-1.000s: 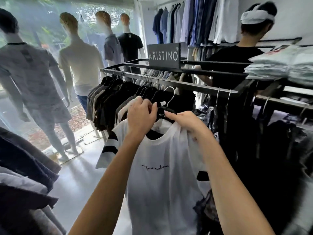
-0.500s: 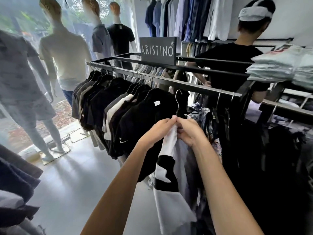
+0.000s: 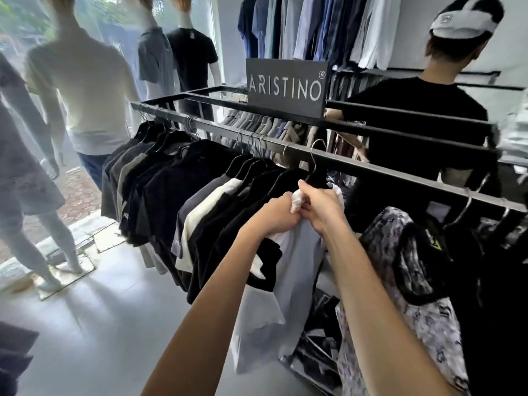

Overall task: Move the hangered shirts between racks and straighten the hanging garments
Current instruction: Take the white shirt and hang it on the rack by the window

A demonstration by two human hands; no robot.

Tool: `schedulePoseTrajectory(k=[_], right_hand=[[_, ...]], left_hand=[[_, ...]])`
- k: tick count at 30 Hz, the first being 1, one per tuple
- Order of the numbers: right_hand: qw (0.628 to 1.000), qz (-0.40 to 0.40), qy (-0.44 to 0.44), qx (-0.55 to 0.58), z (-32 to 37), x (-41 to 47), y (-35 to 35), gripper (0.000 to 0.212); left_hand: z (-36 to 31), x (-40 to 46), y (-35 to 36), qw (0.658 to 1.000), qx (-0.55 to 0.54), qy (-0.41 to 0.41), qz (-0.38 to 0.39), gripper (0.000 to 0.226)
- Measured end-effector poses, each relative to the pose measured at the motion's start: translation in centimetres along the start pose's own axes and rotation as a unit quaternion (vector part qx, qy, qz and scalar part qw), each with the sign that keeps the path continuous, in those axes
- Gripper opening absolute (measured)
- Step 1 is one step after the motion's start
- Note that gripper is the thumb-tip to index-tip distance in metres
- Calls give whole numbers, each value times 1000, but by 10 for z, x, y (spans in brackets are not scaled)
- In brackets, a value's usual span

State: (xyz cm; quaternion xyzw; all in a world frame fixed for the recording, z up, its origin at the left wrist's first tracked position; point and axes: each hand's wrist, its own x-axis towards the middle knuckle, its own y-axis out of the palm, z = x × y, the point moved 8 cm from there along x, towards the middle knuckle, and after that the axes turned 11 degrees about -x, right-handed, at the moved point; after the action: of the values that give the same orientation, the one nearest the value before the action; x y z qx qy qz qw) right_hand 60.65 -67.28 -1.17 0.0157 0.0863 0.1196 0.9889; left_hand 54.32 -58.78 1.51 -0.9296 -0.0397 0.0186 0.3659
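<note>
Both hands up at the collar now. The left hand (image 3: 275, 214) bunches the white shirt (image 3: 288, 270) at its shoulder, grip closed on the cloth, and the right hand (image 3: 321, 207), touching it at three o'clock, clamps the same fabric just below the black hanger (image 3: 315, 174). The hanger's steel hook (image 3: 315, 150) rises at twelve o'clock of the knuckles and crosses the front rail (image 3: 385, 171); whether it is truly seated over the rail I cannot tell. The shirt hangs folded edge-on, black sleeve band at seven o'clock of the hands, between the dark shirts (image 3: 177, 195) at nine o'clock and a patterned garment (image 3: 400, 252) at four o'clock.

To do this well, I'd say: confirm the hook sits fully over the rail, then spread the shoulders evenly across the hanger before letting go. Tugging one side alone risks slipping the collar off.
</note>
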Motion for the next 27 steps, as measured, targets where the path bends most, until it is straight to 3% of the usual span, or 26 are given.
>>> schedulePoseTrajectory(k=[7, 14, 17, 19, 20, 22, 25, 27], right_hand=[[999, -43, -8, -13, -20, 26, 31, 24], [993, -74, -21, -90, -29, 34, 35, 21], [989, -97, -19, -108, -35, 36, 34, 18], [970, -142, -29, -194, -29, 33, 31, 14], [952, -179, -35, -245, -22, 27, 30, 22], [916, -289, -85, -265, -3, 8, 22, 52], [850, -417, -263, -186, 35, -38, 28, 20], [845, -354, -337, -216, 51, -45, 64, 15]], left_hand=[[78, 46, -2, 999, -35, -18, 34, 36], [87, 45, -3, 996, -68, -1, 59, 24], [90, 44, 1, 997, -63, 8, 48, 30], [90, 43, 2, 998, -55, 19, 38, 39], [90, 41, 0, 998, -55, 24, 35, 44], [93, 37, -7, 997, -58, 33, 30, 55], [104, 28, -32, 996, -62, 55, 17, 51], [114, 16, -58, 995, -75, 71, -14, 34]])
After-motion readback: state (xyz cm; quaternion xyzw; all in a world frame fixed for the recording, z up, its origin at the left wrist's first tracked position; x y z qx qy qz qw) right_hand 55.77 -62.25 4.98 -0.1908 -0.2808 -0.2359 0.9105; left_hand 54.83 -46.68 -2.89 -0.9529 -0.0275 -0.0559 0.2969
